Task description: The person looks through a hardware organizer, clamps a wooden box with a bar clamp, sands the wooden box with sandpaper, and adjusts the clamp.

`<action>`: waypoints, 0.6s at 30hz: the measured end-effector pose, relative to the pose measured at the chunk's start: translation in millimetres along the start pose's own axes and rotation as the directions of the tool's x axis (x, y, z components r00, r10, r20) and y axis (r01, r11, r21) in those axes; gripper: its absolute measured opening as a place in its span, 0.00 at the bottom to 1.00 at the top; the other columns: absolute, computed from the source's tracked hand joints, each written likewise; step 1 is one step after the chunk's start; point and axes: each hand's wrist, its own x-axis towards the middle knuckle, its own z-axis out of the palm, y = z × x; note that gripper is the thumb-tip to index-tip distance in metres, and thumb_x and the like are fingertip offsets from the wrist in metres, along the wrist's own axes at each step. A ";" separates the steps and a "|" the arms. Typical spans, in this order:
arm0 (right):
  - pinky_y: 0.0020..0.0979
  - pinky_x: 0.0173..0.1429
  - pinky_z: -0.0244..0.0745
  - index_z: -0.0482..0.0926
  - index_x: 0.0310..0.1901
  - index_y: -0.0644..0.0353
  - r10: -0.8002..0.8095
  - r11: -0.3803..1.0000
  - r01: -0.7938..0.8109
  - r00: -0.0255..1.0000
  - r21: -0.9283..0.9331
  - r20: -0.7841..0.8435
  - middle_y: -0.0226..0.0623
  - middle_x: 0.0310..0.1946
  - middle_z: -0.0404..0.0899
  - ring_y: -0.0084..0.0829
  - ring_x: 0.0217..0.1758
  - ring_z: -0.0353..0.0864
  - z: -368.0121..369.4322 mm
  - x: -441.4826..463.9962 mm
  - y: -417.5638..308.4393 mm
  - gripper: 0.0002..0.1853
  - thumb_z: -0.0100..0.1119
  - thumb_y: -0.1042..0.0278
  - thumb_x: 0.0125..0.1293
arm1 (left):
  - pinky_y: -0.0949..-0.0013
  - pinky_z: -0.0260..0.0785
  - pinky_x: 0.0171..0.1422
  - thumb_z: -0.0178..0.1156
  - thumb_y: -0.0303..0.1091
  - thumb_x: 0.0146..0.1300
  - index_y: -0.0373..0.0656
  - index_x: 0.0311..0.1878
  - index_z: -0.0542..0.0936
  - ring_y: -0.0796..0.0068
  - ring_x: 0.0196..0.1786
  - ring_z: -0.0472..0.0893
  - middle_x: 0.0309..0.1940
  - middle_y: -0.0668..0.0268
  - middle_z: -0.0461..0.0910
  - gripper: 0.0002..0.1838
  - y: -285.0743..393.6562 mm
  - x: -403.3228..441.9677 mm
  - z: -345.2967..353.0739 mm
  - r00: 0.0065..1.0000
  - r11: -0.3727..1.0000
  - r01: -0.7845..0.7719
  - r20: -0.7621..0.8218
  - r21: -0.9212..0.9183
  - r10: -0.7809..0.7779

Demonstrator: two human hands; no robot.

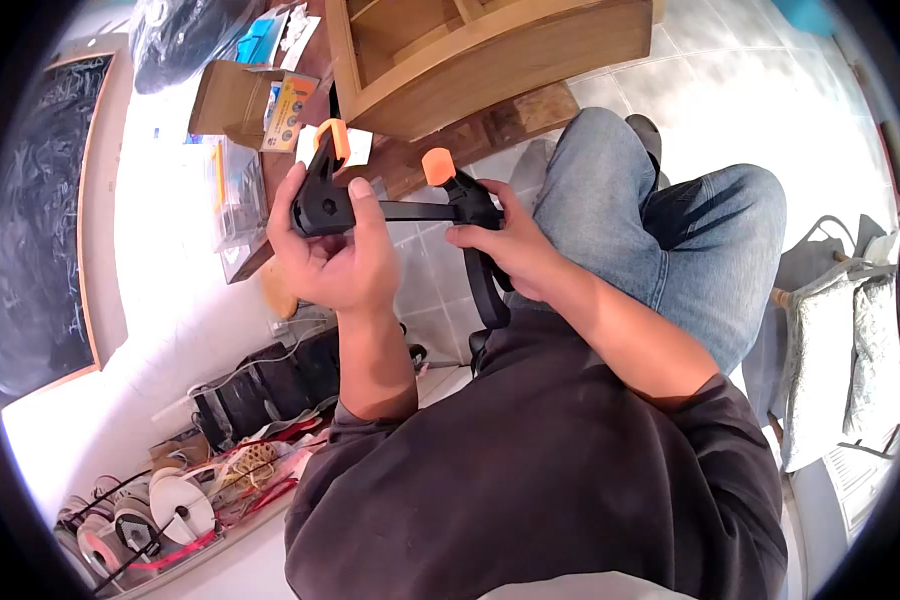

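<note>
Gripping a black bar clamp [415, 211], the left hand [340, 268] is clasping one end. The right hand [520, 248] is holding the handled end.

from my remote seat, i take this for a workshop or craft room — it has a bar clamp [418, 211], spools [182, 508], a wooden cabinet [510, 78] and a chalkboard [45, 230].

A black trigger bar clamp [418, 211] with orange pads [438, 166] is held crosswise between the left hand [338, 262] and right hand [517, 242], jaws apart and pointing forward, curved handle [485, 292] pointing back.
</note>
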 end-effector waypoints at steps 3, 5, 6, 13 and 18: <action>0.30 0.44 0.79 0.58 0.80 0.63 -0.049 0.999 0.049 0.999 -0.012 0.013 0.38 0.48 0.79 0.27 0.46 0.83 -1.3 0.4 8.4 0.51 0.83 0.64 0.62 | 0.74 0.82 0.54 0.72 0.20 0.68 0.28 0.70 0.73 0.73 0.50 0.87 0.56 0.49 0.84 0.29 -1.3 -1.8 -3.5 1.000 1.000 0.010 0.003 0.011 -0.010; 0.30 0.43 0.79 0.58 0.80 0.64 -0.083 0.996 0.084 0.996 -0.037 0.027 0.38 0.44 0.80 0.27 0.44 0.84 -6.6 -2.0 7.9 0.52 0.83 0.61 0.62 | 0.74 0.82 0.54 0.72 0.20 0.68 0.28 0.70 0.73 0.73 0.50 0.87 0.57 0.50 0.84 0.29 -2.3 -1.7 -6.8 1.000 1.000 0.021 -0.003 0.010 -0.021; 0.32 0.45 0.81 0.61 0.78 0.67 -0.034 0.955 0.042 0.999 -0.293 0.032 0.40 0.40 0.82 0.30 0.42 0.85 -11.7 -8.8 0.4 0.51 0.84 0.56 0.62 | 0.74 0.82 0.54 0.72 0.19 0.68 0.28 0.70 0.73 0.73 0.49 0.87 0.57 0.51 0.84 0.30 -3.3 -2.5 -10.9 0.999 0.999 0.040 -0.009 0.031 -0.040; 0.44 0.51 0.74 0.85 0.53 0.54 -0.765 -0.598 0.263 0.096 -0.757 0.637 0.34 0.39 0.82 0.40 0.46 0.82 -7.1 -44.7 -156.9 0.28 0.85 0.54 0.53 | 0.73 0.80 0.50 0.78 0.22 0.61 0.27 0.66 0.77 0.75 0.40 0.86 0.46 0.53 0.87 0.31 -9.2 -7.5 -66.1 0.996 0.997 -0.082 -0.027 0.010 0.083; 0.52 0.49 0.83 0.80 0.46 0.67 -0.361 -0.817 0.131 0.642 -0.561 0.676 0.53 0.34 0.87 0.57 0.41 0.88 26.4 -33.2 -244.2 0.30 0.70 0.39 0.71 | 0.69 0.73 0.33 0.71 0.28 0.58 0.37 0.56 0.85 0.73 0.29 0.80 0.30 0.67 0.76 0.21 40.7 4.7 -51.8 0.673 0.825 -0.552 0.523 -0.117 0.524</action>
